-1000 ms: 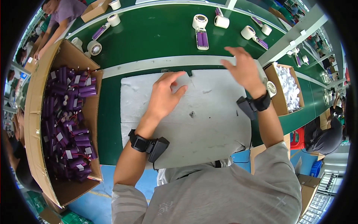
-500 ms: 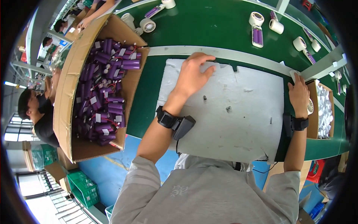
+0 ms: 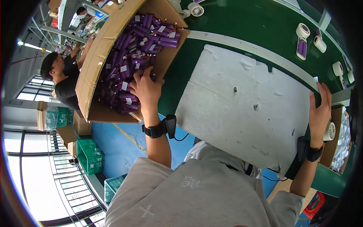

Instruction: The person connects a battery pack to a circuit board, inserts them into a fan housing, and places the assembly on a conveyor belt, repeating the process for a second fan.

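My left hand (image 3: 147, 90) reaches into the open end of a cardboard box (image 3: 107, 43), over a heap of purple battery packs (image 3: 126, 64) with white labels and thin red wires. Its fingers are spread against the packs, and none is lifted out. Beyond the right edge of a worn white foam pad (image 3: 242, 109) lies my right hand (image 3: 320, 111), fingers stretched out with the thumb apart. A small white piece (image 3: 316, 79) shows at its fingertips; whether they touch it I cannot tell. Beside that wrist is a white round ribbed part (image 3: 329, 131).
A small carton (image 3: 334, 166) of white pieces stands at the right. Behind a pale rail (image 3: 242, 44), white round-headed units with purple cells (image 3: 301, 49) lie on the green surface (image 3: 242, 22). A co-worker (image 3: 64, 75) is at the left; green crates (image 3: 90, 157) are on the floor.
My left hand has moved from the far part of the foam pad leftward into the box of battery packs. The view has turned left. My right hand stays beside the pad's right edge.
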A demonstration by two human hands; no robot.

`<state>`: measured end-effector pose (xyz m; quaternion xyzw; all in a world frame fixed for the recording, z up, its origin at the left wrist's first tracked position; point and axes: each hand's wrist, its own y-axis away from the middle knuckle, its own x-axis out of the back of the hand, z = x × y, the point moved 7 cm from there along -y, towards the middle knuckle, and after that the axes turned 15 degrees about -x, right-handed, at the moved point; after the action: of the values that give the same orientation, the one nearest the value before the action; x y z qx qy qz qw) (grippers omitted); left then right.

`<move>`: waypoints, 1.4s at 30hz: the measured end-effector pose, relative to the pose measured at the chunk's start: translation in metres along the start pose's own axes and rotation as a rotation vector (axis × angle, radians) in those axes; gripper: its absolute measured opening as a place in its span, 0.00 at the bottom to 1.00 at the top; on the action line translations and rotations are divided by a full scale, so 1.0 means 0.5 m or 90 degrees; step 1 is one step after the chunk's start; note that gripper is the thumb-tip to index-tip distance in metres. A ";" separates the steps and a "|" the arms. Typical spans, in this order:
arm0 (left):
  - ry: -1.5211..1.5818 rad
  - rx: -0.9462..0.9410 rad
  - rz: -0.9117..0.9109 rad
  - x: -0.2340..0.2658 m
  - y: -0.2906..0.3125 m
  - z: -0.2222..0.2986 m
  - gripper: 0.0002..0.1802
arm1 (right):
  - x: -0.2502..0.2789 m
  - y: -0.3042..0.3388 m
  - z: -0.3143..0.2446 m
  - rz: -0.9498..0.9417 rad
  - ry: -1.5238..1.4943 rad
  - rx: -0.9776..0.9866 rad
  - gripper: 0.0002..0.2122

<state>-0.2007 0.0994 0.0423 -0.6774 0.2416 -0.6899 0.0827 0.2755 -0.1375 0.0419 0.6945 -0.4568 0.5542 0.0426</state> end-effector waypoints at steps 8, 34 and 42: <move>0.136 -0.094 0.079 -0.014 -0.012 -0.062 0.23 | 0.015 0.000 -0.029 -0.012 -0.090 0.019 0.13; 0.092 -0.298 -0.110 -0.288 -0.513 0.333 0.32 | -0.148 0.173 -0.158 -0.755 -0.921 -0.416 0.08; 0.080 -0.403 -0.161 -0.247 -0.465 0.416 0.14 | -0.149 0.171 -0.158 -0.778 -0.935 -0.330 0.06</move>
<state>0.0602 0.3099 0.0279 -0.6501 0.3622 -0.6260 -0.2329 0.1617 -0.0984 -0.0263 0.9512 -0.0404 -0.2486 0.1782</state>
